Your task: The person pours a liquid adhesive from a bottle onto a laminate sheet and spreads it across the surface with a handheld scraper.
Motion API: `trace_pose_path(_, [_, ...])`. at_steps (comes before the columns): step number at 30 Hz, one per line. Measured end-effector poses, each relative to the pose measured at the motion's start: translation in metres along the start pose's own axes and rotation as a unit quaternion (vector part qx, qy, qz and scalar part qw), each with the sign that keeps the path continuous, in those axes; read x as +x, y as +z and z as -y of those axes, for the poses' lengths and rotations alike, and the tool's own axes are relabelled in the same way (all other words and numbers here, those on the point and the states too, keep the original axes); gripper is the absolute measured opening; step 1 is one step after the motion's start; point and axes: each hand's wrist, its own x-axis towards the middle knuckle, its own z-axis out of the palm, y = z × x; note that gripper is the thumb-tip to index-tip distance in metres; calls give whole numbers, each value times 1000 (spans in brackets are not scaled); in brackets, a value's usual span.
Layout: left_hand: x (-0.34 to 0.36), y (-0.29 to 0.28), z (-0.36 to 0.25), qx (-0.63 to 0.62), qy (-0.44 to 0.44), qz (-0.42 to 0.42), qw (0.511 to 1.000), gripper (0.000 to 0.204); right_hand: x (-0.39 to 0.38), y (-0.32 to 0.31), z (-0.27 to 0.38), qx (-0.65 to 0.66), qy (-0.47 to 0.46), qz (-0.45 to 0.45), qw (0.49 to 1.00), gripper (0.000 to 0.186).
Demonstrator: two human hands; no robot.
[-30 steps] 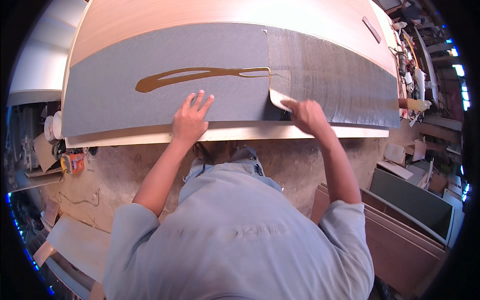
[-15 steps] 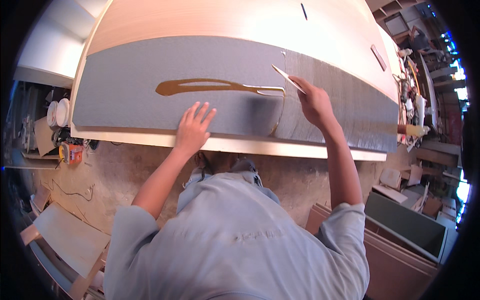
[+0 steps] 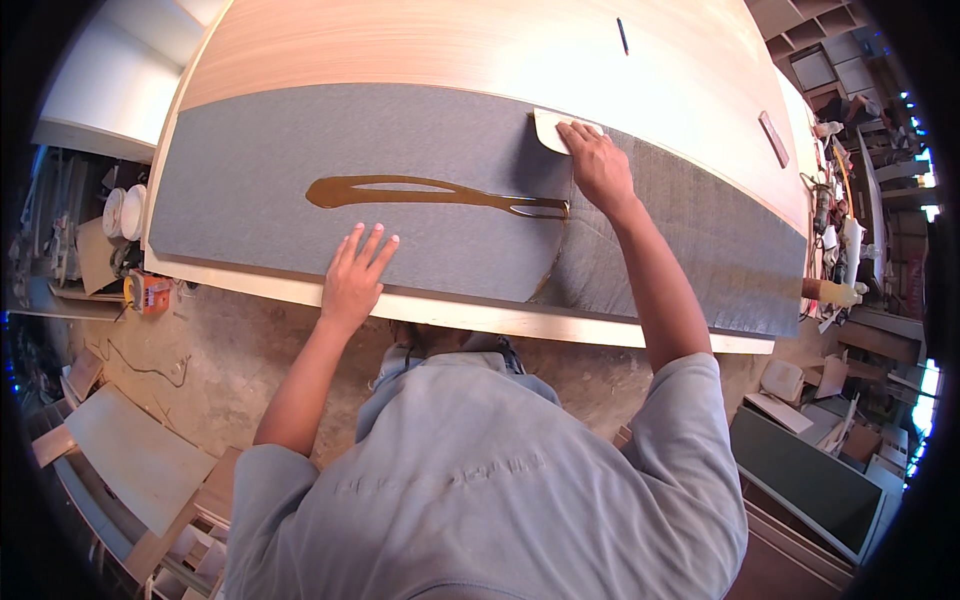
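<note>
A long grey sheet [image 3: 240, 150] lies across the pale wooden board in front of me. Pooled on its middle is a streak of brown, glossy glue-like liquid [image 3: 325, 192] that trails to the right. The sheet's right part is darker, with a streaky coated surface [image 3: 690, 230]. My right hand [image 3: 600, 170] is closed on a flat cream spreader [image 3: 549, 131], held at the sheet's far edge where the coated part begins. Fingers outstretched, my left hand [image 3: 353, 280] rests at the sheet's near edge, below the pool, and holds nothing.
On the pale wooden board [image 3: 400, 45] beyond the sheet lie a dark pen-like stick [image 3: 622, 36] and a brown block [image 3: 773, 139]. An orange box [image 3: 150, 292] stands at left. Boards and panels [image 3: 810, 470] are stacked at lower right; another person is at far right.
My right hand has moved to the sheet's far edge with the spreader, which now shows its broad face. My left hand has shifted slightly left and nearer.
</note>
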Motion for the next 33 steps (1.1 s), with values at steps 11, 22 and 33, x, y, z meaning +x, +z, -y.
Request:
trace_pose_path(11, [-1,1,2,8,14,-5,1000,85,7,22,-19,10,-12,3,1000,37])
trace_pose_path(22, [-2,15,15,18,54,-35,998,87,-141,-31,82,27,20,180,983,37])
trace_pose_path(33, [-1,9,19,-21,72,-51,996,78,-181,-112,165,270,150,110,945,32])
